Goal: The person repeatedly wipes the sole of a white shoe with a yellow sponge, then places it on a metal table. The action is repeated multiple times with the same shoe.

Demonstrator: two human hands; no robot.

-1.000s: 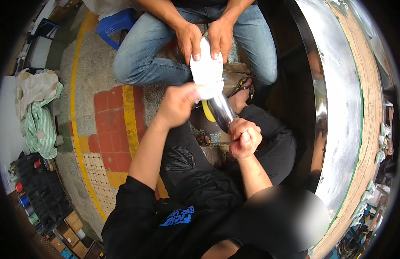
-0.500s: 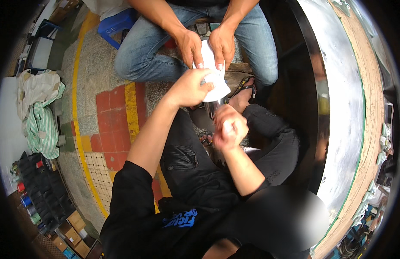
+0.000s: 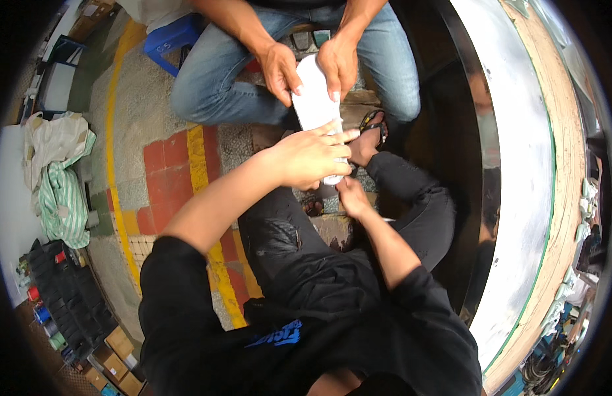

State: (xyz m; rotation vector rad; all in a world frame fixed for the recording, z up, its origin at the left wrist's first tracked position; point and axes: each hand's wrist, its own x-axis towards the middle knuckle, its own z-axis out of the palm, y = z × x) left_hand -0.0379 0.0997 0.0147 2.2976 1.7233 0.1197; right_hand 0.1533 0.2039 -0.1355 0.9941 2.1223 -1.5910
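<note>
A long white piece shaped like a shoe sole (image 3: 312,92) is held up between me and a person seated opposite. That person's two hands (image 3: 337,68) grip its far end by both edges. My left hand (image 3: 314,158) wraps across the near part, its fingers laid over the white surface and its thumb hidden. Just below the near tip is my right hand (image 3: 353,197), closed, with its fingers against or close under that end. Whatever lies in those fingers cannot be made out.
A blue plastic stool (image 3: 167,43) stands at the far left. White and green-striped cloth sacks (image 3: 58,181) hang at the left. A metal-topped bench (image 3: 517,165) runs along my right. The other person's sandalled foot (image 3: 368,142) is beyond my right hand.
My left hand has moved nearer and spread over the sole's near part, so more of the far part shows. My right hand, blurred before, is now steadier and close under the near tip.
</note>
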